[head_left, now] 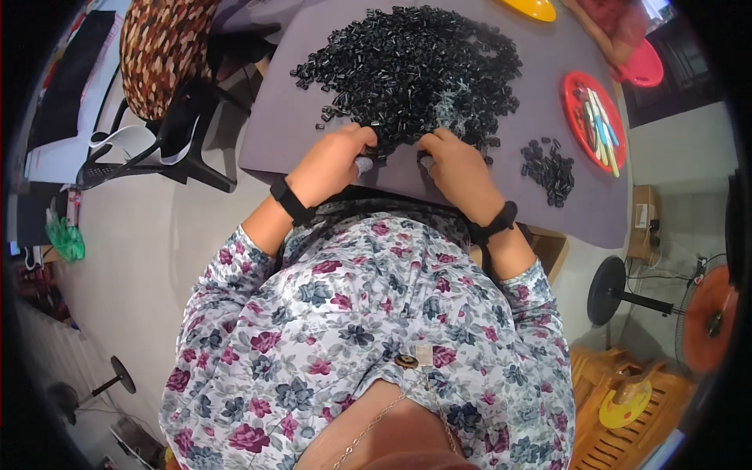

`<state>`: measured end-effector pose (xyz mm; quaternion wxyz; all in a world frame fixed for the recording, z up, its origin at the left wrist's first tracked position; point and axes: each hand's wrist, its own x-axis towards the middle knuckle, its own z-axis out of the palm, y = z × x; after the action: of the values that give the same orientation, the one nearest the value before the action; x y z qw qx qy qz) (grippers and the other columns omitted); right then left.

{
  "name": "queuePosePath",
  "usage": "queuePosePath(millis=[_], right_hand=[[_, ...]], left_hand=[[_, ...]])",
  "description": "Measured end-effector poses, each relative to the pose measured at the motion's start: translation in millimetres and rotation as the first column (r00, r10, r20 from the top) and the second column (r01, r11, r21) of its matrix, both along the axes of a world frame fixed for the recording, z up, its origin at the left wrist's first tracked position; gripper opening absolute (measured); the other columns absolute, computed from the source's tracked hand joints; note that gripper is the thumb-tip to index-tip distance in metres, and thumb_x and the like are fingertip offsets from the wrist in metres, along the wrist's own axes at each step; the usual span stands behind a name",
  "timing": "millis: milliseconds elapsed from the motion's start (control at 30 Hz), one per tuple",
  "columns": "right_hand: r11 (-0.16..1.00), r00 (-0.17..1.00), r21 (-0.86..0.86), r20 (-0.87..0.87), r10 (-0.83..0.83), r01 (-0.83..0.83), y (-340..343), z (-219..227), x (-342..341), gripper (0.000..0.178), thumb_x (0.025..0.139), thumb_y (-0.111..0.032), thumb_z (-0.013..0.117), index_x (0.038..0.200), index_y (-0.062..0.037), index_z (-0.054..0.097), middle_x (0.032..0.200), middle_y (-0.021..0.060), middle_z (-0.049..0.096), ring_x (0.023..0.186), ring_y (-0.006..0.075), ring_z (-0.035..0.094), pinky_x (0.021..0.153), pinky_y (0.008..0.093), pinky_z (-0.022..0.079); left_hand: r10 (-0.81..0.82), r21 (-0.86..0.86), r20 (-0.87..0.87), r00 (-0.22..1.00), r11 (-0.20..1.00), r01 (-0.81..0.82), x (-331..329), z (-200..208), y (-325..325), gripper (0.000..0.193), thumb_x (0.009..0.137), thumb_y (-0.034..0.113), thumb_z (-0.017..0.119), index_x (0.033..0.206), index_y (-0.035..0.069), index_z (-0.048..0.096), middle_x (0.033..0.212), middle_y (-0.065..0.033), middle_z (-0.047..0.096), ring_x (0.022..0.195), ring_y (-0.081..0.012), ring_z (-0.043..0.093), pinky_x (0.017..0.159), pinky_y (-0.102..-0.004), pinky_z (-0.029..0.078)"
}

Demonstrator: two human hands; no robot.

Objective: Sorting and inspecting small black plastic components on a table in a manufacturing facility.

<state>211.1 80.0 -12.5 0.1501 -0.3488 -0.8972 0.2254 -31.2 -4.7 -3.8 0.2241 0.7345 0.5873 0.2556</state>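
Observation:
A large heap of small black plastic pieces (392, 70) spreads over the table, with a patch of thin grey-green scraps (452, 108) on its right side. At the heap's near edge my left hand (338, 157) is closed, fingers bent and pressed together beside dark pieces. My right hand (460, 168) is closed in a similar pinch, a short way to the right. Something grey shows at the fingers of both hands. Whatever lies between the fingertips is too small and hidden to name. Both wrists wear black bands.
A smaller black pile (548, 171) lies on the grey-purple table (274, 141). Beyond it, a red tray (576, 129) holds knives or similar handled tools. Another person's arm (599, 35) rests at the far right. A black chair (207, 145) stands left, an orange fan (709, 317) right.

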Motion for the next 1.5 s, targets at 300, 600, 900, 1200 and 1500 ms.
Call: queuePosePath(millis=[300,600,900,1200,1500], right_hand=[[0.993,0.987,-0.098,-0.145,-0.072,0.058,5,-8,24,0.03,0.081,0.005,0.069,0.108,-0.0039,0.059,0.104,0.0147,0.063,0.095,0.0384,0.066,0.08,0.0453,0.054],[0.984,0.976,-0.165,-0.197,-0.096,0.064,-4,-6,36,0.039,0.081,0.008,0.063,0.119,-0.0025,0.065,0.109,0.0162,0.065,0.1,0.0368,0.067,0.086,0.0422,0.055],[0.992,0.971,-0.076,-0.214,-0.11,0.096,3,0,41,0.036,0.08,0.008,0.062,0.113,-0.002,0.07,0.109,0.0144,0.065,0.099,0.0377,0.067,0.084,0.0433,0.054],[0.994,0.966,-0.065,-0.237,-0.103,0.089,-2,-6,37,0.047,0.078,0.012,0.06,0.12,-0.0059,0.069,0.104,0.0137,0.062,0.098,0.0365,0.065,0.082,0.0418,0.053],[0.999,0.986,0.003,-0.162,-0.04,0.041,3,-8,52,0.037,0.081,0.006,0.065,0.115,-0.007,0.07,0.104,0.0128,0.063,0.093,0.0379,0.066,0.078,0.0451,0.054]], left_hand=[[0.033,0.058,-0.052,0.998,0.998,-0.029,1,-2,8,0.046,0.072,-0.017,0.058,0.114,0.0,0.067,0.1,-0.02,0.065,0.1,-0.0421,0.063,0.085,-0.0472,0.052],[0.082,0.049,-0.005,0.997,0.995,-0.082,9,10,-1,0.049,0.08,-0.013,0.064,0.127,0.004,0.064,0.107,-0.0138,0.066,0.097,-0.0325,0.068,0.083,-0.0411,0.055],[-0.191,0.13,-0.168,0.967,0.968,0.214,65,-11,39,0.014,0.086,0.004,0.065,0.099,0.004,0.066,0.096,-0.0152,0.065,0.087,-0.0375,0.068,0.077,-0.046,0.058],[-0.218,0.067,-0.281,0.935,0.967,0.245,59,-10,36,0.019,0.084,0.004,0.066,0.103,0.002,0.065,0.097,-0.0148,0.066,0.087,-0.0362,0.069,0.075,-0.045,0.058],[-0.094,-0.042,-0.026,0.995,0.995,0.093,44,2,19,0.033,0.073,-0.012,0.06,0.103,-0.001,0.066,0.1,-0.017,0.069,0.093,-0.0368,0.069,0.079,-0.042,0.055]])
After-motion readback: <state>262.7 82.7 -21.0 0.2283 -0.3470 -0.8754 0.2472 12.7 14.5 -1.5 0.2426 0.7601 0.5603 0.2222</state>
